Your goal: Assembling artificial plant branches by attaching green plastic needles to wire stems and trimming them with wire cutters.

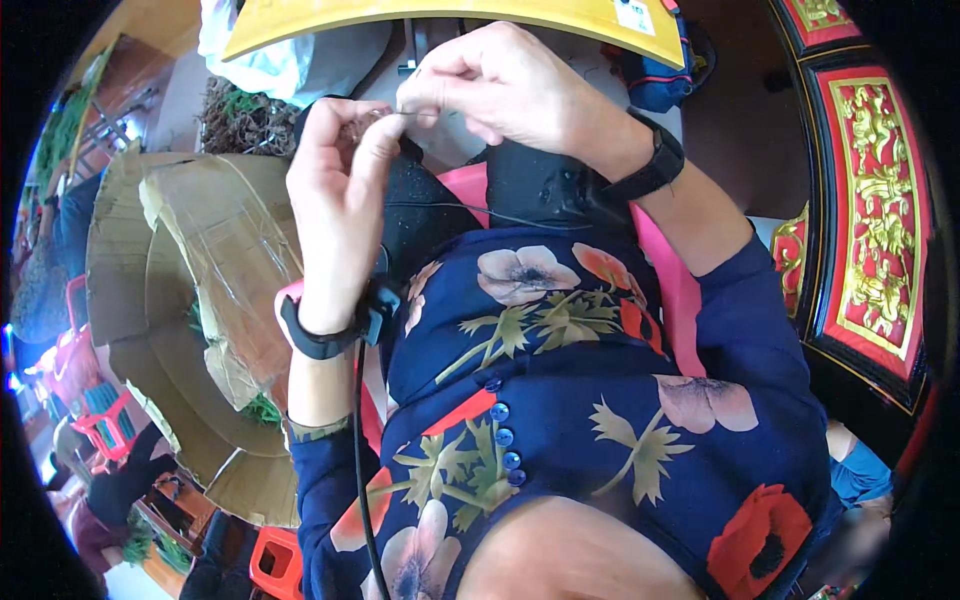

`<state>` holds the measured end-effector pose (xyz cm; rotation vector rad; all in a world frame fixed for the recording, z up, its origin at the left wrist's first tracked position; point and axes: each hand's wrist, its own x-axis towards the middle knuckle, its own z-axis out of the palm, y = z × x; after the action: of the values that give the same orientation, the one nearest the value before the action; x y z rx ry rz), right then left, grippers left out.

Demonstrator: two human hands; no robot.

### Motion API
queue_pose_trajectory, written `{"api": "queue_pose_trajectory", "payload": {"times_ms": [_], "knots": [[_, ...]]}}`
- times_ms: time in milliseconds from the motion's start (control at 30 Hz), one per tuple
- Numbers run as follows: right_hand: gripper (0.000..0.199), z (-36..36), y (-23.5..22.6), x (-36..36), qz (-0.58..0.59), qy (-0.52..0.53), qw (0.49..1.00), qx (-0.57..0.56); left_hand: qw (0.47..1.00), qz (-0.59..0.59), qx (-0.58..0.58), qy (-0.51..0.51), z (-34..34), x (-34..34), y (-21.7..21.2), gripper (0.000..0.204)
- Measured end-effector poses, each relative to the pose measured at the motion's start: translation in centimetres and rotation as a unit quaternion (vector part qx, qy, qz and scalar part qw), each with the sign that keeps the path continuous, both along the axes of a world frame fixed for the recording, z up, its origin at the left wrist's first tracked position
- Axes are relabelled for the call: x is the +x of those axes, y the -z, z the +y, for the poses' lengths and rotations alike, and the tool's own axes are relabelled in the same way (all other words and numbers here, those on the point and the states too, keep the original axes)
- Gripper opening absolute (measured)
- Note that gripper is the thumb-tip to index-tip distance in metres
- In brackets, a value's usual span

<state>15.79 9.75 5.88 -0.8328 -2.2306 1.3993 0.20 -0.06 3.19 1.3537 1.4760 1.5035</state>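
My left hand (340,165) and my right hand (510,95) meet above my lap, just short of the yellow tabletop. Both pinch at a thin dark strand (411,114) that shows between the fingertips; its exact kind is too small to make out. Inside the curled fingers of the left hand lies something reddish-brown and shiny (362,126), partly hidden by the thumb. The right hand's other fingers fold loosely toward its palm. Below the hands, a thin dark cord (480,210) runs across my dark trousers.
A yellow tabletop (450,12) curves across the far side, beside a white plastic bag (265,70). At left stand a torn cardboard box (140,260) with greenery inside and a brown-green plant heap (250,125). A carved red-and-gold panel (880,210) borders the right.
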Motion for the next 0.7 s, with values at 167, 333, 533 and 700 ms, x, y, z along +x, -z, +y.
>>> {"api": "queue_pose_trajectory", "payload": {"times_ms": [167,333,533,700], "knots": [[0.02,0.8,-2.6,0.5,0.065,-0.001,0.992,-0.106,0.968,-0.199,-0.13,0.084,0.0,-1.7,-1.9,0.02],[0.011,1.3,-3.0,0.0,0.279,-0.014,0.93,0.24,0.914,-0.338,-0.18,0.135,0.7,-1.7,-3.6,0.024],[0.013,3.8,-2.0,0.4,0.246,-0.067,0.89,0.379,0.819,-0.467,-0.254,0.214,1.7,-1.7,-5.3,0.028],[0.013,4.0,-4.3,1.7,0.271,-0.118,0.862,0.411,0.764,-0.537,-0.263,0.243,1.6,-0.2,-7.1,0.028]]}}
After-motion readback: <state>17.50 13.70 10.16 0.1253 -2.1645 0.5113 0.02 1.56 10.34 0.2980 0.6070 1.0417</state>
